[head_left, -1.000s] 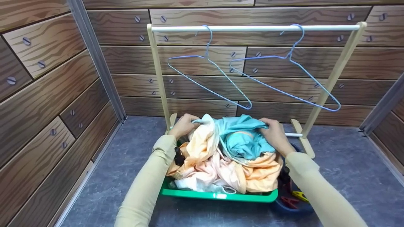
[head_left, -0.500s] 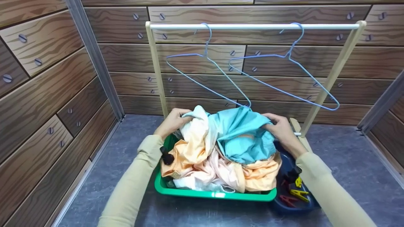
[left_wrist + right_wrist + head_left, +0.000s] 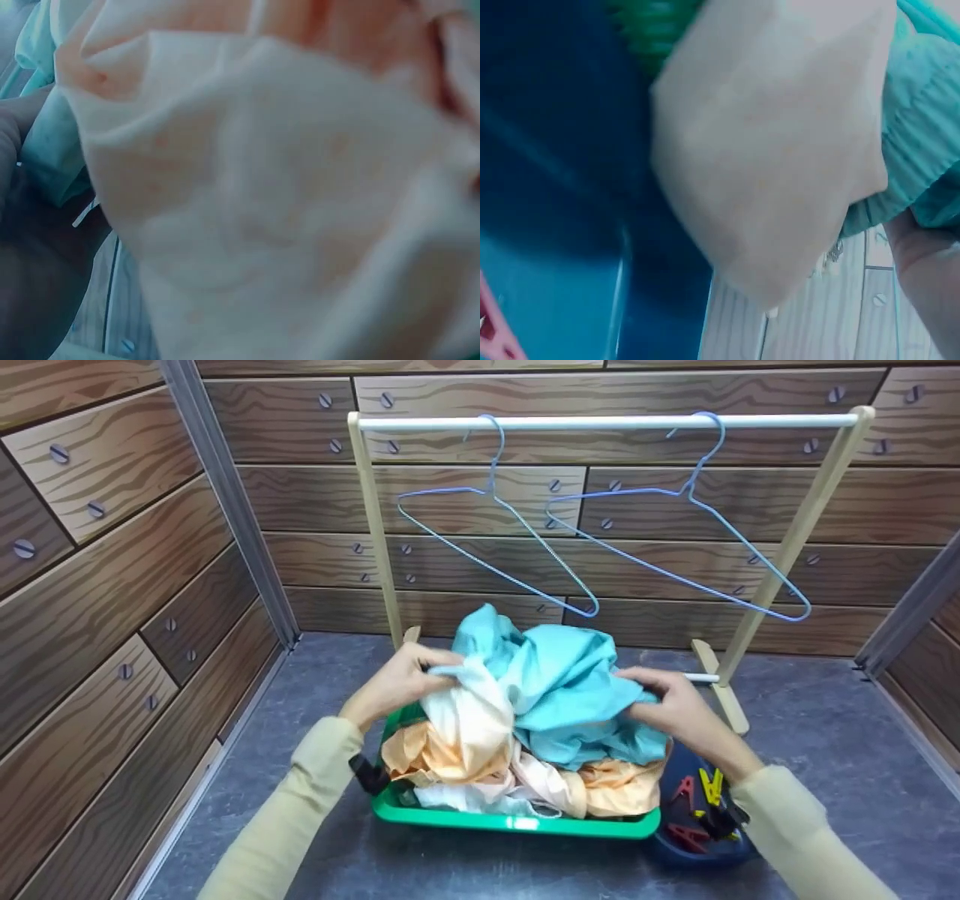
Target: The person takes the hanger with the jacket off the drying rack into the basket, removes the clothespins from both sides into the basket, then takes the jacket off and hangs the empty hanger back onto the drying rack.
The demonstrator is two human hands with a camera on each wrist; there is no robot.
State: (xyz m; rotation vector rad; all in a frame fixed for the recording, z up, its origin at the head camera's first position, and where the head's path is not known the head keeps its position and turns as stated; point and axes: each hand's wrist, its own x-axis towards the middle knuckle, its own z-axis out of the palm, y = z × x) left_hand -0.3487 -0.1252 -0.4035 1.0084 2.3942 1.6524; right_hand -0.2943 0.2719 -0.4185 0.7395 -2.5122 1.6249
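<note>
A crumpled teal garment (image 3: 570, 667) lies bunched over the heap in a green basket (image 3: 420, 819). My left hand (image 3: 397, 682) pinches its pale edge at the left, where a white-to-peach stretch of cloth (image 3: 472, 727) hangs below the fingers. At the right, my other hand (image 3: 686, 712) grips the teal cloth between thumb and fingers. In the right wrist view a gathered, elastic-looking teal edge (image 3: 922, 142) shows beside that hand. Pale fabric (image 3: 247, 187) fills most of the left wrist view. Peach clothes (image 3: 619, 791) and a white piece (image 3: 472, 801) lie underneath.
A dark blue tub (image 3: 697, 855) with red and yellow clothespins (image 3: 711, 786) stands right of the basket, under the right forearm. Behind, a wooden rack's white rail (image 3: 600, 423) carries two blue wire hangers (image 3: 517, 577). Wood-patterned walls (image 3: 112, 660) enclose the grey floor.
My hands have moved apart and slightly back toward me, still gripping the cloth. The teal fabric has flipped upward and spread over more of the heap.
</note>
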